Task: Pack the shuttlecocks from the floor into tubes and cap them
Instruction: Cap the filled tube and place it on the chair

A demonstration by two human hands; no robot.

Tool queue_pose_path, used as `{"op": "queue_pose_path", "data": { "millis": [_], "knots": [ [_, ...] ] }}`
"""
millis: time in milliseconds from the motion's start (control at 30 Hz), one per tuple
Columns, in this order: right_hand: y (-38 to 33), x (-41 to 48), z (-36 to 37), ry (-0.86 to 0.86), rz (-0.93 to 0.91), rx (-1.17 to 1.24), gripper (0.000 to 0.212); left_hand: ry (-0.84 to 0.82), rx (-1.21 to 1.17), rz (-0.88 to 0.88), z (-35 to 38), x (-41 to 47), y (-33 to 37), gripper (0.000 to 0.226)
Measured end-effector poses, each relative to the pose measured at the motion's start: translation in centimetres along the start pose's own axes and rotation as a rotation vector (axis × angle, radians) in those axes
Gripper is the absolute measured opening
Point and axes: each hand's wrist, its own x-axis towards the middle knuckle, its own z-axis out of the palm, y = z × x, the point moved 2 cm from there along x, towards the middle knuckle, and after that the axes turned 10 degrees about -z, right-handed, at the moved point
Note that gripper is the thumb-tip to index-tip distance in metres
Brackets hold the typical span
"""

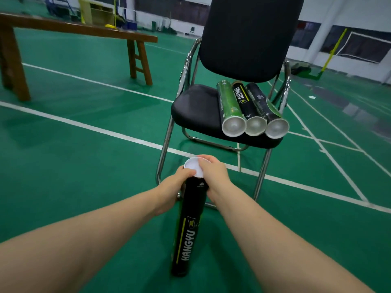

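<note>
Held tube: black tube point(189, 225) with "HANGYU" lettering and a yellow stripe, raised over the green floor point(84, 166) in front of the chair's front edge; upper end away from the camera, lower end nearest the camera. Contact between lower end and floor: cannot tell.
Cap: white cap point(193, 166), round, at the upper end of the black tube, tilted slightly toward the camera. Fully seated or not: cannot tell.
Left hand point(175, 187): clamped round the upper part of the black tube, just below the white cap, fingers curled about the barrel.
Right hand point(213, 176): closed on the white cap from the right side, thumb lying over its top face, fingers wrapped round its far rim.
Chair point(196, 108): black padded seat and back, chrome frame, standing on the floor just beyond the hands.
Seat load: three tubes side by side, touching, on the right half of the seat, white round ends reaching the front edge near the front right corner: green tube point(227, 102) on the left, middle tube point(244, 102) black with the same lettering, right-hand tube point(262, 104) black and green. Capped or open: cannot tell.
Bench point(74, 28): brown wood, well apart, toward the upper left.
Floor markings: white court lines passing beneath the chair.
</note>
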Motion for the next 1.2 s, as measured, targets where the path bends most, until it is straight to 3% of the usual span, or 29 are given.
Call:
{"op": "queue_pose_path", "data": {
  "millis": [167, 300, 433, 833, 933, 1067, 1200],
  "knots": [
    [-0.3, -0.2, -0.6, -0.033, 0.049, 0.049, 0.033, 0.034, -0.049, -0.014, 0.7, -0.5, 0.1, 0.062],
    [-0.3, -0.6, -1.1, -0.046, 0.086, 0.081, 0.034, 0.077, -0.143, -0.069, 1.6, -0.2, 0.0, 0.029],
    [-0.1, -1.3, -1.3, -0.043, 0.09, 0.093, 0.035, 0.132, -0.285, -0.096, 2.6, -0.6, 0.2, 0.026],
    [-0.3, -2.6, -0.6, 0.036, 0.096, 0.048, 0.031, 0.206, -0.262, -0.053, 2.0, -3.2, 0.6, 0.024],
    [-1.4, -3.4, -0.7, -0.067, 0.201, -0.083, 0.016, 0.203, -0.24, -0.112, 1.9, -3.8, 0.9, 0.025],
    [-2.5, -4.7, -2.6, -0.375, 0.44, -0.379, 0.036, 0.08, -0.108, -0.357, 2.1, -5.0, 1.4, 0.027],
    [-2.2, -5.4, -4.4, -0.58, 0.481, -0.303, 0.025, 0.059, -0.029, -0.463, 3.0, -6.0, 2.4, 0.049]
  ]
}}
